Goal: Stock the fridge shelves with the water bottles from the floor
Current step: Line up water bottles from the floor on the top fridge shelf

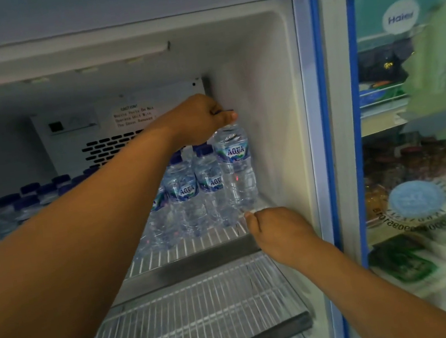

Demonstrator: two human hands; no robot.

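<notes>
Water bottle (235,167) hung by its cap from the left grip (200,120), pinched from above probably to lower it upright onto the wire shelf (198,245) between stocked bottles (184,192) and fridge wall (269,121), while the right grip (277,233) sat curled at its base, perhaps steadying, its hold unclear.

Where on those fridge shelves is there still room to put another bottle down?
The front strip of the upper shelf, between the standing bottles and its front rail, is bare wire. The lower shelf shows nothing on it. The upper shelf's back and left are packed with bottles.
</notes>
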